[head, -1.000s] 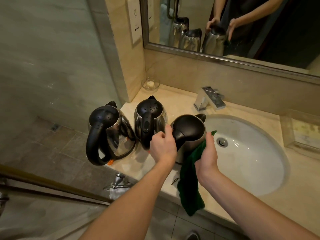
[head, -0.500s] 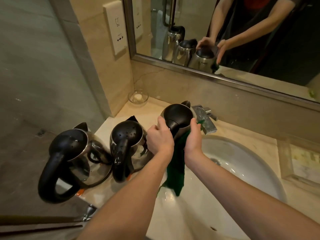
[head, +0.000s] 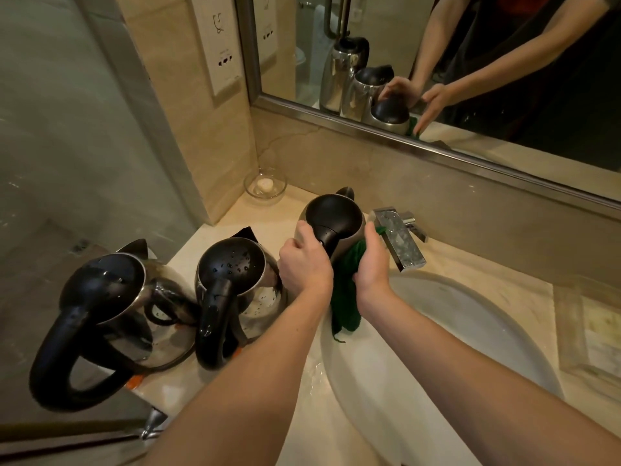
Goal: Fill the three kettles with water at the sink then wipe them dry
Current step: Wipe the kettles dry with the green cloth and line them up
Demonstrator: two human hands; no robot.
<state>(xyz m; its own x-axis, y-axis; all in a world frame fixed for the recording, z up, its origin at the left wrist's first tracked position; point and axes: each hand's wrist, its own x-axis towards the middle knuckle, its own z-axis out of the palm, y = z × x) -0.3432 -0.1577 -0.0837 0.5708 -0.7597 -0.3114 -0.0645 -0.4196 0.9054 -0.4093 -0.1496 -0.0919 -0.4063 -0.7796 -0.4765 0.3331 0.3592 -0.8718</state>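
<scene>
Three steel kettles with black lids and handles stand on the beige counter left of the sink (head: 470, 317). The left kettle (head: 100, 290) and the middle kettle (head: 235, 267) carry water drops. My left hand (head: 304, 264) grips the black handle of the third kettle (head: 332, 216), which sits near the faucet. My right hand (head: 371, 260) presses a dark green cloth (head: 344, 294) flat against that kettle's right side; the mirror shows its fingers straight. The cloth's tail hangs over the basin's edge.
A chrome faucet (head: 400, 240) stands just right of the held kettle. A small glass dish (head: 265, 186) sits in the back corner by the wall. A mirror (head: 437, 62) spans the back wall. A clear tray (head: 591, 327) lies on the counter at far right.
The kettle and both hands have moved away from the counter's front edge toward the faucet and back wall. The cloth stays against the kettle's side.
</scene>
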